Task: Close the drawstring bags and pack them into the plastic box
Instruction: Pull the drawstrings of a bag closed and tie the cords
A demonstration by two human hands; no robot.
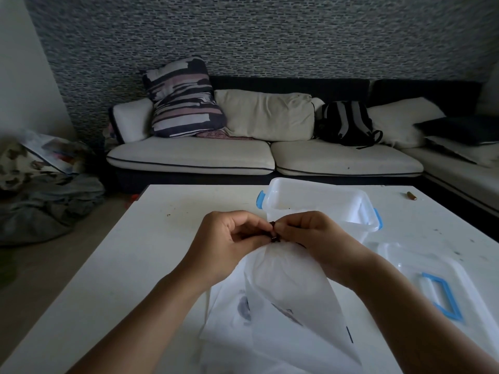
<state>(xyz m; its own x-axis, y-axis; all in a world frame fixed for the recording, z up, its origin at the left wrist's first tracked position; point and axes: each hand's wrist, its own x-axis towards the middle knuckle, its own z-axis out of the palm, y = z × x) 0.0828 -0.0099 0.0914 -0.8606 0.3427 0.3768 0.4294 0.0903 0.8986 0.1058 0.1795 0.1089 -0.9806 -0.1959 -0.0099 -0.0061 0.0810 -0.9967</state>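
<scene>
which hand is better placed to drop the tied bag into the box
Right, probably. The right hand pinches the bag neck directly before the open box; the left hand lies farther from it.

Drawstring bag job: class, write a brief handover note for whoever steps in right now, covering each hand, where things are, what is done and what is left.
Left hand and right hand both pinch the dark drawstring at the gathered neck of the white bag.
More white bags lie flat beneath it on the table.
Plastic box stands open behind the hands, nothing visibly packed; its lid lies to the right.
Left: finish this closure, close the others, pack all.
</scene>
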